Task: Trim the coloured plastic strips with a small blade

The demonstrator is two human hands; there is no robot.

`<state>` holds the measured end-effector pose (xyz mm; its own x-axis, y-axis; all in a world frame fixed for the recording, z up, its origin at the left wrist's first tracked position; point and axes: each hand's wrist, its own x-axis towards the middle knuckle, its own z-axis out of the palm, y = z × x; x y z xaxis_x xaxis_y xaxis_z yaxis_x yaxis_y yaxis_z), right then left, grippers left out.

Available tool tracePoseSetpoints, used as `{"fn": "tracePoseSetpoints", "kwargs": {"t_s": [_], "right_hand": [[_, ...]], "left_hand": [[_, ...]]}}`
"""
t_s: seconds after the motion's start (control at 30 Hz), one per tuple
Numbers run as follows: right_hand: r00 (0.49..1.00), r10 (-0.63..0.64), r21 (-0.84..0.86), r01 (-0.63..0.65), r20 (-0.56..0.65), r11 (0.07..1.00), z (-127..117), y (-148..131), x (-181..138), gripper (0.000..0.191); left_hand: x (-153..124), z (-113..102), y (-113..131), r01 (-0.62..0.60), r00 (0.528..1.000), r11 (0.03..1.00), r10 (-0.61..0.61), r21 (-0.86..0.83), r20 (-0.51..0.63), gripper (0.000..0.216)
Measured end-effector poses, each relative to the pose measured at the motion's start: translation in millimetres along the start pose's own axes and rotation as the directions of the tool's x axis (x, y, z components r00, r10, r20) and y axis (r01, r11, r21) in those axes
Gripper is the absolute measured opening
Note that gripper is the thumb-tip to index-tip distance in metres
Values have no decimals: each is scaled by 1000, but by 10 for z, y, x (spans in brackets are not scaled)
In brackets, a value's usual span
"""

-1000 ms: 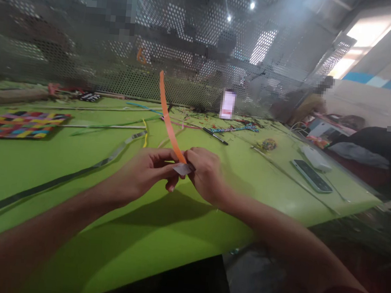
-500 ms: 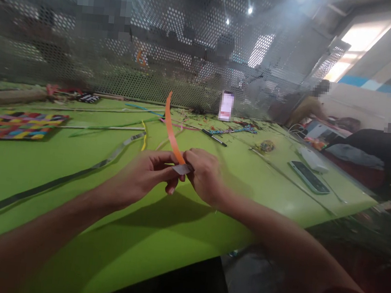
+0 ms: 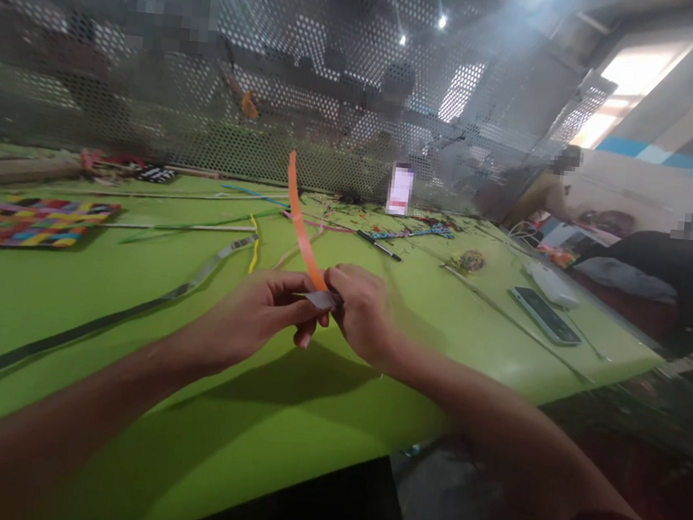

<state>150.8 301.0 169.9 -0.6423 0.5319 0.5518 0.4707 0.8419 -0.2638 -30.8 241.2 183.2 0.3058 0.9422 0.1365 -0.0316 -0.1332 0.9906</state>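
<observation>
Fingertips hide the joint where left hand [image 3: 256,317] and right hand [image 3: 360,310] pinch an orange strip [image 3: 299,223] rising above them.

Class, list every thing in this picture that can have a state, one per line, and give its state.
left hand, shut on the orange strip.
right hand, shut on the orange strip.
orange strip, standing upright, lower end pinched.
woven mat, lying flat on the green table.
phone, lying flat, screen dark.
pen, lying loose on the table.
</observation>
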Motion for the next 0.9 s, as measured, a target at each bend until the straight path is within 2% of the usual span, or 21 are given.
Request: {"fn": "tracePoseSetpoints", "kwargs": {"t_s": [0.17, 0.37, 0.9], "right_hand": [[1000, -8, 25, 8, -6, 1000, -10, -3, 3, 31], [999, 40, 26, -41, 35, 999, -28, -28, 9, 29], [993, 90, 51, -94, 73, 994, -44, -49, 14, 26]], "left_hand": [[0, -16, -30, 11, 1000, 999, -12, 51, 5, 25], [0, -20, -20, 10, 1000, 996, -11, 89, 6, 23], [26, -37, -50, 6, 1000, 998, -7, 62, 23, 19]]}}
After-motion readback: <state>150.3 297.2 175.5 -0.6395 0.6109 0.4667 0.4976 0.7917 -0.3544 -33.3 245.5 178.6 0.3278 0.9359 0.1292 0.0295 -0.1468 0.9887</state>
